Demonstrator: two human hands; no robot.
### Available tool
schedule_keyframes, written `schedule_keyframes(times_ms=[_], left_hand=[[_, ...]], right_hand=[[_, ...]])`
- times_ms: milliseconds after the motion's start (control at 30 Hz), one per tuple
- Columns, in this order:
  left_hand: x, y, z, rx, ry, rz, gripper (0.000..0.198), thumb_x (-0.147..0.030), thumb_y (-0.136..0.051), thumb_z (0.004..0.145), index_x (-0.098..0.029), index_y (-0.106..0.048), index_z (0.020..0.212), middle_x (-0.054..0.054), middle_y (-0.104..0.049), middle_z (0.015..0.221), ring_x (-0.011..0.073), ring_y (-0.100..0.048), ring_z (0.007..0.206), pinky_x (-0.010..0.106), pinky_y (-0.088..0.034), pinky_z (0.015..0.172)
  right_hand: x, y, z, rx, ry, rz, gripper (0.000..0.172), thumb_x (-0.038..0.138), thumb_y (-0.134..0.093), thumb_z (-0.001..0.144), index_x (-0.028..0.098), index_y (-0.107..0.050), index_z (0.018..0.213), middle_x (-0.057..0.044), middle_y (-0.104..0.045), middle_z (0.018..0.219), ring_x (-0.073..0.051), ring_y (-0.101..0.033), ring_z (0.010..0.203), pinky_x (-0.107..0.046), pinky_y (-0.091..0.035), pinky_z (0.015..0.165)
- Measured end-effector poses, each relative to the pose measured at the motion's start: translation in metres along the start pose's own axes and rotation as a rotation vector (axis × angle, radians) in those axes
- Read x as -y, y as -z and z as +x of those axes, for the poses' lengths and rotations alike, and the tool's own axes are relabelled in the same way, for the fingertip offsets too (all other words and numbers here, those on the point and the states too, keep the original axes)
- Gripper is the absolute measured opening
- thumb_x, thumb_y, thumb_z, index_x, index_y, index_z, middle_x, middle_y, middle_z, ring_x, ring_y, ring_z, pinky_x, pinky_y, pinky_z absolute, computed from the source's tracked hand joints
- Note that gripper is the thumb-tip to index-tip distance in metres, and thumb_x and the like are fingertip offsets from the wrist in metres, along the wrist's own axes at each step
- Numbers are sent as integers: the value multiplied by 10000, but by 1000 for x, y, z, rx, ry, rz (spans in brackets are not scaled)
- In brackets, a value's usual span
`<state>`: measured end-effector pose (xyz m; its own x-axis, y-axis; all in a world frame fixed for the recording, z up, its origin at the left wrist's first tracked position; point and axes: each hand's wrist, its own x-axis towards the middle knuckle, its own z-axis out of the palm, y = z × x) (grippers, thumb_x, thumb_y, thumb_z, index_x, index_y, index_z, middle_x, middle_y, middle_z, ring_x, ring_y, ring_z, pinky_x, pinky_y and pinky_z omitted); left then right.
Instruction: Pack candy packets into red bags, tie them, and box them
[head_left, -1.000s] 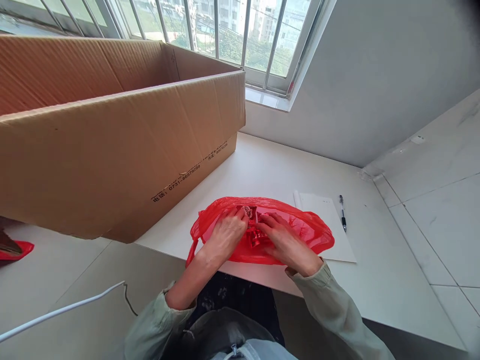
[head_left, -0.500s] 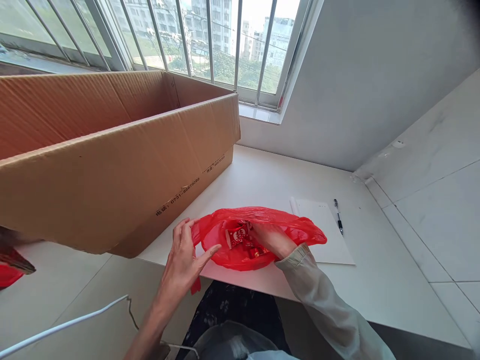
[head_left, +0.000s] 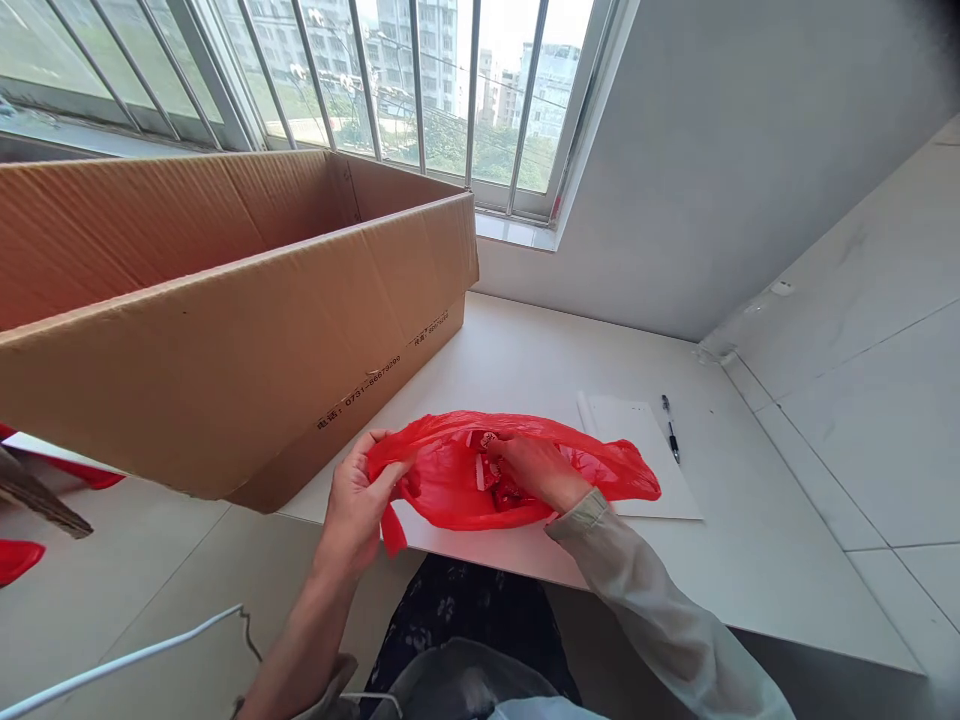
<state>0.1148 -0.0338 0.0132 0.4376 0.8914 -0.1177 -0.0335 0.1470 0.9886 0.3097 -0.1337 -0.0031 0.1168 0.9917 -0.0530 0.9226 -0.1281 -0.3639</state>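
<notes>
A thin red plastic bag (head_left: 450,495) lies spread at the table's near edge with its mouth facing up. My left hand (head_left: 358,497) grips the bag's left rim between thumb and fingers. Inside the bag, my right hand (head_left: 536,468) has its fingers closed around small red-wrapped packets (head_left: 484,465), one with pale printing showing at its fingertips. More red wrapped pieces (head_left: 507,495) lie in the bag under that hand. The fingertips of my right hand are partly hidden, so the exact grip is hard to see.
A large open cardboard box (head_left: 352,310) stands at left on the white table (head_left: 540,340). Under the bag's right end lies a white notebook (head_left: 652,490), with a pen (head_left: 670,428) beside it. A barred window (head_left: 465,90) is behind. A white rod (head_left: 150,655) shows at lower left.
My left hand has closed on the bag's left rim, where it was open beside it. My right hand has risen slightly within the bag, and its fingers now show.
</notes>
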Motion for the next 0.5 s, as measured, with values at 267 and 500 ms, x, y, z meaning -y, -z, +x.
schedule_keyframes(times_ms=[267,500], left_hand=[[9,-10,-3,27,-180,377,284,-467,-646,772,-192,-575,747,-34,-549,641,133,-481,573,213,-347,519],[21,-1,-2,-103,-234,556,213,-420,-542,816,-214,-543,760,-47,-517,610,139,-452,577,213,-323,534]], right_hand=[[5,-15,17,-94,-66,-3,255,159,-468,920,175,-602,1137,-116,-627,1120,-219,-560,1047,-311,-420,840],[-4,-24,30,-95,-90,68,157,163,-549,867,174,-669,967,-69,-681,993,-183,-613,894,-266,-433,747]])
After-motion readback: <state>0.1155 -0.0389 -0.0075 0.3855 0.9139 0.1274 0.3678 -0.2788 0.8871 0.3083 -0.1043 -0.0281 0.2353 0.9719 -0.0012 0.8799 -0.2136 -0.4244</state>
